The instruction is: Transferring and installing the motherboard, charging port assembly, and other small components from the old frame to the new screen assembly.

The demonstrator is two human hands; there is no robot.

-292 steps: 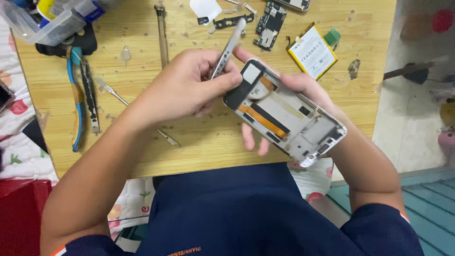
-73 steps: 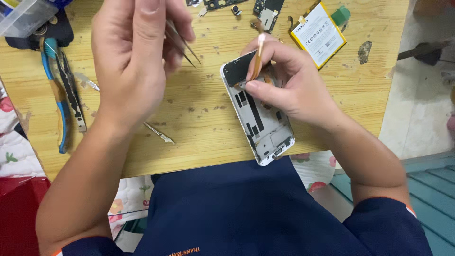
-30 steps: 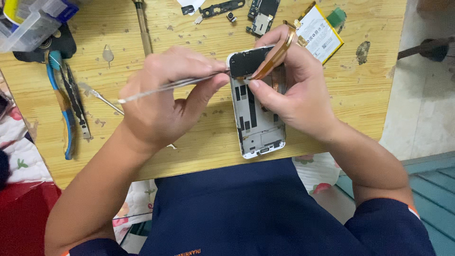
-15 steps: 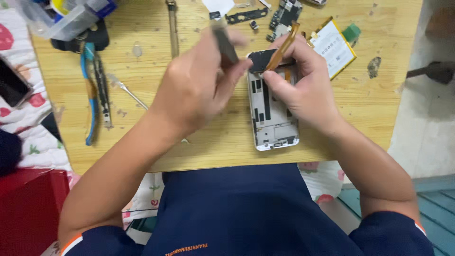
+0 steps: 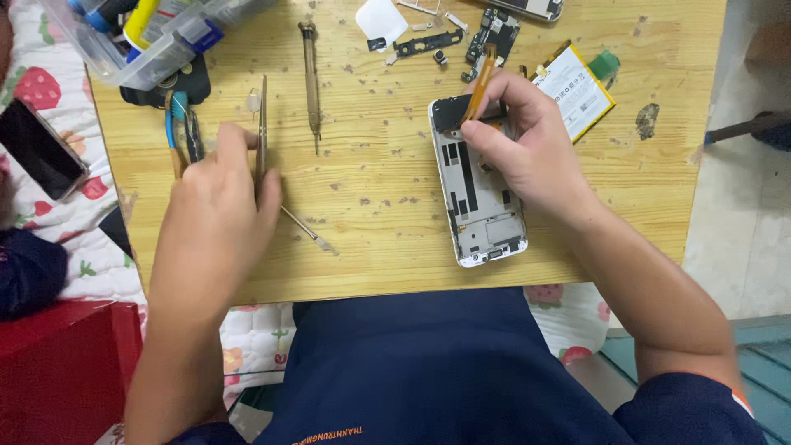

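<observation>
Wooden tabletop (image 5: pixel 395 214), pretty scuffed and littered with tiny parts, sitting over a strawberry-print cloth (image 5: pixel 58 99). Phone frame (image 5: pixel 478 194) lies flat at about 3 o'clock from the middle of the tabletop, opened side up. Its long axis runs roughly 12 to 6, tilted slightly, with the camera end pointing toward 12 and the bottom end just short of the near edge. Right hand (image 5: pixel 535 156) rests on the frame's upper half, fingers pinched on an orange flex ribbon (image 5: pixel 479 86) that sticks up and away toward 12. Left hand (image 5: pixel 218 214) is off at 9 o'clock, well apart from the phone, closed around tweezers (image 5: pixel 262 124) pointing toward 12. A small screwdriver (image 5: pixel 311 74) lies just beside them at 1 o'clock, pliers (image 5: pixel 177 132) at 10, and a loose battery (image 5: pixel 577 86) sits near the right hand at 1 o'clock. Honestly the risky bit is that ribbon: pull it too hard or at a sharp angle and it'll likely tear or crease at the connector. Also the frame is close to the tabletop's edge, so a slip of the right hand could nudge it off.
</observation>
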